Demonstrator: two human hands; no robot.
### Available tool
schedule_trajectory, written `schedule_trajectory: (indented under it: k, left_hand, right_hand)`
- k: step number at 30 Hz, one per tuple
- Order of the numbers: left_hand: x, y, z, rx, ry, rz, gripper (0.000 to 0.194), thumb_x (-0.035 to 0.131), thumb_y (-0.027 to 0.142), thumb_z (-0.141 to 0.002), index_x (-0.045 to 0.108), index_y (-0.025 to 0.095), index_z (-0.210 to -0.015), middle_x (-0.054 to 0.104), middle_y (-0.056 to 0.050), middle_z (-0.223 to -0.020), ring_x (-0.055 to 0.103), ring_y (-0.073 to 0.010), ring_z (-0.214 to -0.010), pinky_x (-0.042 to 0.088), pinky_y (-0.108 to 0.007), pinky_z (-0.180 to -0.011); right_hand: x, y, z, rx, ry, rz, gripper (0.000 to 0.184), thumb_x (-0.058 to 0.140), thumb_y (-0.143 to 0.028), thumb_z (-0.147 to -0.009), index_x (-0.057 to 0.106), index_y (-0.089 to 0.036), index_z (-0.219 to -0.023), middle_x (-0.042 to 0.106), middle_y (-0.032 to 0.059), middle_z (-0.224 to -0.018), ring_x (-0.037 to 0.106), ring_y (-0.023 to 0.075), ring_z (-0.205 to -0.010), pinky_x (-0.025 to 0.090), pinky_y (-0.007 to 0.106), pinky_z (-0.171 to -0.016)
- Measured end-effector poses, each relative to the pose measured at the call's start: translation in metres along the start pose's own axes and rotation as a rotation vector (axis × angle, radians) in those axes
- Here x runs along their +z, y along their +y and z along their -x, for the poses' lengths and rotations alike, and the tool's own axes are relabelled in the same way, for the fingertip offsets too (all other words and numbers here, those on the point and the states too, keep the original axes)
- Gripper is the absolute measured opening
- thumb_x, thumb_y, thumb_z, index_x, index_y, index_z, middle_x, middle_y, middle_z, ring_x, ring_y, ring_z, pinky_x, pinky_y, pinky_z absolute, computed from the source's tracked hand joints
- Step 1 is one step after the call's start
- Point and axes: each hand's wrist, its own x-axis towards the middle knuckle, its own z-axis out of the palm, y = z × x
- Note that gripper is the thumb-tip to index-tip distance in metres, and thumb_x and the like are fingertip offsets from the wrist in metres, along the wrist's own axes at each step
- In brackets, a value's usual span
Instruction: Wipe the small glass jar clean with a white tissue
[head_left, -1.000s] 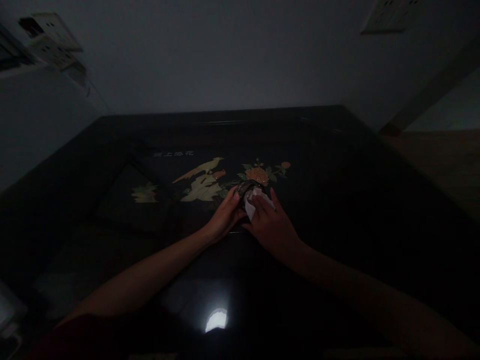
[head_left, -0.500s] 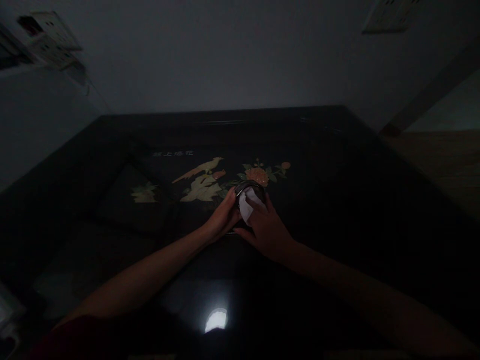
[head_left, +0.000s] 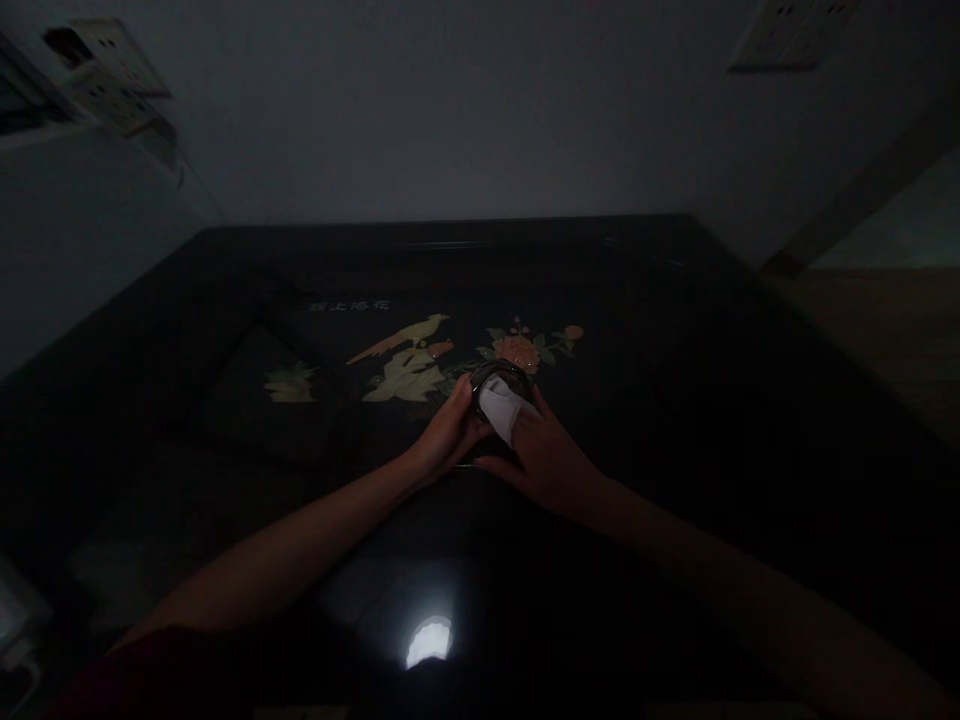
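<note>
**Two Bare Hands Meet Over a Dark Vessel in Dim Light**

Above a glossy black tabletop [head_left: 570, 600], your left hand [head_left: 444, 432] steadies a dark round vessel [head_left: 517, 377], its fingers closed against the left side. Your right hand [head_left: 553, 462] has its fingers gathered on a white cloth [head_left: 499, 404], its thumb spread apart below; the fingertips are partly hidden, and how tightly they pinch cannot be told. The cloth lies at the near opening of the vessel, between your two hands. Just beyond it, an orange flower [head_left: 516, 352] decorates the surface, with a pale bird [head_left: 409, 335] to its left. Whether the vessel rests on the table or hangs just above it, the view does not settle.

The work appears to be a rub of cloth against the vessel, and it calls for a division of labor: let your left hand bear the vessel while your right moves only the cloth. Press evenly, with fabric between your fingertips and the shiny surface, and match each push with support from the left. A smooth vessel could slip or turn under one-sided pressure, and a loose fold could bunch at the rim. In this gloom, let touch guide you.
</note>
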Motion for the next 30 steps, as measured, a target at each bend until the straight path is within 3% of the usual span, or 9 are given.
schedule_trajectory:
  k: [5,8,13,17,21,25,30]
  left_hand:
    - [0.001,0.000,0.000,0.036,0.003,-0.019,0.033,0.062,0.039,-0.083,0.056,0.023,-0.111,0.063,-0.005,-0.114,0.059,-0.0202,-0.104,0.046,-0.034,-0.092]
    - [0.002,-0.001,-0.001,0.036,-0.008,-0.029,0.037,0.063,0.039,-0.082,0.054,0.024,-0.115,0.061,-0.006,-0.117,0.059,-0.0206,-0.104,0.047,-0.034,-0.091]
    - [0.001,0.000,0.000,0.003,-0.043,-0.034,0.036,0.063,0.038,-0.082,0.055,0.023,-0.114,0.059,-0.007,-0.122,0.057,-0.0213,-0.110,0.048,-0.034,-0.090]
    - [-0.002,0.000,-0.001,-0.017,-0.069,-0.026,0.036,0.062,0.039,-0.083,0.056,0.023,-0.114,0.059,-0.007,-0.122,0.056,-0.0222,-0.112,0.047,-0.036,-0.093]
    - [-0.003,0.000,-0.002,-0.030,-0.073,-0.007,0.037,0.061,0.042,-0.083,0.057,0.021,-0.113,0.061,-0.008,-0.119,0.058,-0.0227,-0.109,0.047,-0.038,-0.093]
    - [-0.002,0.001,-0.001,-0.039,-0.059,-0.007,0.036,0.062,0.043,-0.082,0.058,0.021,-0.110,0.062,-0.007,-0.116,0.059,-0.0226,-0.106,0.048,-0.039,-0.092]
    - [-0.004,0.000,-0.002,-0.028,-0.045,0.009,0.037,0.062,0.041,-0.082,0.056,0.022,-0.113,0.060,-0.007,-0.119,0.057,-0.0231,-0.109,0.046,-0.040,-0.093]
  right_hand:
    - [-0.004,-0.002,-0.001,0.024,-0.001,0.099,0.046,0.049,-0.042,-0.090,0.059,-0.006,-0.118,0.069,0.0195,-0.109,0.061,0.0283,-0.108,0.029,0.059,-0.108]
    - [-0.001,-0.005,0.000,0.015,0.007,0.234,0.046,0.053,-0.039,-0.089,0.060,-0.002,-0.116,0.064,0.0242,-0.117,0.056,0.0323,-0.116,0.025,0.064,-0.108]
    - [0.004,-0.006,0.000,0.081,-0.010,0.314,0.064,0.058,-0.040,-0.085,0.045,0.001,-0.132,0.050,0.0267,-0.134,0.049,0.0350,-0.123,0.024,0.065,-0.108]
    - [0.007,0.000,-0.001,0.029,0.006,0.294,0.064,0.058,-0.043,-0.084,0.045,-0.004,-0.133,0.048,0.0234,-0.137,0.046,0.0366,-0.126,0.016,0.069,-0.108]
    - [0.009,0.008,0.000,-0.059,0.035,0.221,0.055,0.054,-0.045,-0.086,0.052,-0.009,-0.128,0.054,0.0194,-0.133,0.046,0.0346,-0.126,0.009,0.068,-0.110]
    - [0.009,0.013,0.001,-0.087,0.003,0.105,0.049,0.054,-0.041,-0.087,0.057,-0.007,-0.123,0.057,0.0202,-0.129,0.043,0.0324,-0.129,0.014,0.062,-0.112]
    - [0.004,0.015,0.000,-0.122,-0.002,0.029,0.046,0.049,-0.032,-0.091,0.052,-0.004,-0.128,0.054,0.0202,-0.133,0.041,0.0275,-0.132,0.020,0.055,-0.114]
